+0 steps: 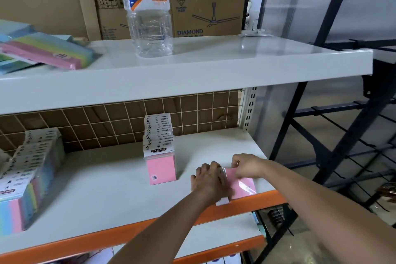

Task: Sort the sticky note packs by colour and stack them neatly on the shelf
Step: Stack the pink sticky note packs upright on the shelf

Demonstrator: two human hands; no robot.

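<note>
In the head view, a pink sticky note pack point(243, 185) lay flat at the near right edge of the middle shelf point(111, 195), just above the orange front rail point(214, 214). Its long axis ran from near left to far right, with the white header card at the near-left end slightly overhanging the rail. The left hand point(211, 180) lay palm down over the pack's left part, fingers curled along its edge and gripping it. The right hand point(246, 166) reached in from the right, its fingers bent and pinching the pack's far corner. Both forearms stretched in from the near side.

To the left, near the shelf's middle, a row of pink packs point(159, 150) stood upright, headers up, faces toward the camera. Further left stood a row of multicolour packs point(27, 176). Behind them ran a wire grid point(128, 122) as a back panel. On the upper shelf point(214, 64) lay loose multicolour packs point(49, 51) at the left and a clear plastic bottle point(149, 10) stood near the middle, with cardboard boxes point(205, 10) behind it. A dark metal rack point(342, 124) stood at the right
</note>
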